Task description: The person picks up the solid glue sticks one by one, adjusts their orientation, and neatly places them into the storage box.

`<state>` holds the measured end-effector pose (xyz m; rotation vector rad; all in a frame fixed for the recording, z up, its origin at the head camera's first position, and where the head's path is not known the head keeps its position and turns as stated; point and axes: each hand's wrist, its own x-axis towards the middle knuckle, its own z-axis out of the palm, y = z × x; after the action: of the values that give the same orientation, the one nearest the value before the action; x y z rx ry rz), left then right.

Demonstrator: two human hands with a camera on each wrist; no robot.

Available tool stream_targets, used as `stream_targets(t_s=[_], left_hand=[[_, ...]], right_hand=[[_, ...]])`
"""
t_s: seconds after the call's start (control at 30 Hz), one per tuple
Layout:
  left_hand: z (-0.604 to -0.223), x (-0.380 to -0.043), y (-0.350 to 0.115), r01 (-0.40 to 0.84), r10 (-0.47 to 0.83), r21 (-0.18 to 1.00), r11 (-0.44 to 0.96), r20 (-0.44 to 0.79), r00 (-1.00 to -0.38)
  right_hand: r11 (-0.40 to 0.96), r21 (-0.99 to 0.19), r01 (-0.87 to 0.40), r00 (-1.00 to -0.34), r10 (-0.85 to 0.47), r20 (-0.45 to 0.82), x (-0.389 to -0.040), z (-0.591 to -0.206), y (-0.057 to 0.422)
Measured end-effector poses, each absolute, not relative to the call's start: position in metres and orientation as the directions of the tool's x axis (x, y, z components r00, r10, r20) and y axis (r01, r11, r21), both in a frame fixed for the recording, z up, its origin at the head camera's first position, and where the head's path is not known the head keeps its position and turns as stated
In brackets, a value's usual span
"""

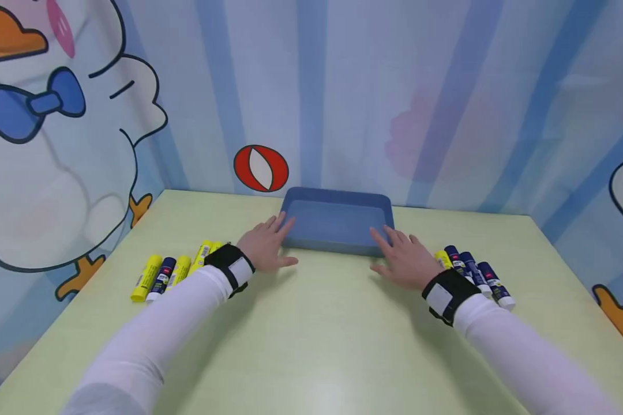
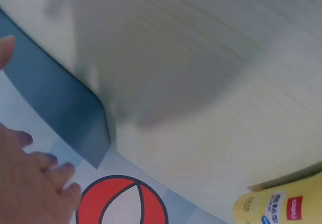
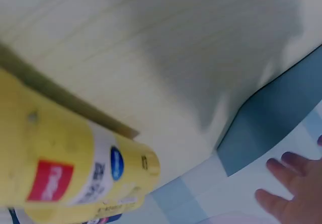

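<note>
A shallow blue tray [image 1: 337, 218] lies at the back of the table. My left hand [image 1: 265, 245] hovers at its front left corner, fingers spread and holding nothing. On the other side, my right hand [image 1: 407, 259] is by the front right corner, also with spread fingers and nothing held. Left of my left wrist lie several glue sticks, yellow ones [image 1: 147, 279] and a dark blue one [image 1: 162, 278]. Beside my right wrist lie a yellow glue stick [image 1: 443, 259] and dark blue ones [image 1: 495, 285], partly hidden by the wrist. Whether the fingertips touch the tray, I cannot tell.
The pale wooden table [image 1: 311, 340] meets a printed curtain [image 1: 353, 104] right behind the tray. Cartoon ducks, stripes and a red and white ball [image 1: 261, 168] are printed on the curtain. Black straps [image 1: 450, 295] circle both wrists.
</note>
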<state>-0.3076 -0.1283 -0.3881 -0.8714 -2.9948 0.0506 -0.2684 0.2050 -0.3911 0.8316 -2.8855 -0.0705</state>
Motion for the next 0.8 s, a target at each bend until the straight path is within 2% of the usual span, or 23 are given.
stream_targets(t_s=[0.17, 0.33, 0.53, 0.63, 0.8], left_hand=[[-0.394, -0.317, -0.122, 0.597, 0.594, -0.086, 0.798, -0.058, -0.802], [-0.395, -0.322, -0.115, 0.600, 0.601, -0.108, 0.793, -0.030, -0.799], [-0.388, -0.325, -0.110, 0.599, 0.612, -0.169, 0.783, 0.037, -0.790], [-0.387, -0.326, -0.109, 0.598, 0.618, -0.186, 0.779, 0.075, -0.782], [-0.391, -0.320, -0.109, 0.621, 0.642, -0.179, 0.764, 0.099, -0.761]], right_hand=[[0.814, 0.133, -0.566, -0.790, -0.581, 0.195, -0.279, -0.398, 0.203], [0.786, 0.139, -0.603, -0.747, -0.617, 0.248, -0.286, -0.398, 0.201], [0.804, 0.174, -0.568, -0.793, -0.592, 0.144, -0.289, -0.397, 0.195], [0.831, 0.167, -0.531, -0.823, -0.553, 0.131, -0.288, -0.396, 0.195], [0.835, 0.138, -0.533, -0.828, -0.548, 0.119, -0.281, -0.396, 0.196]])
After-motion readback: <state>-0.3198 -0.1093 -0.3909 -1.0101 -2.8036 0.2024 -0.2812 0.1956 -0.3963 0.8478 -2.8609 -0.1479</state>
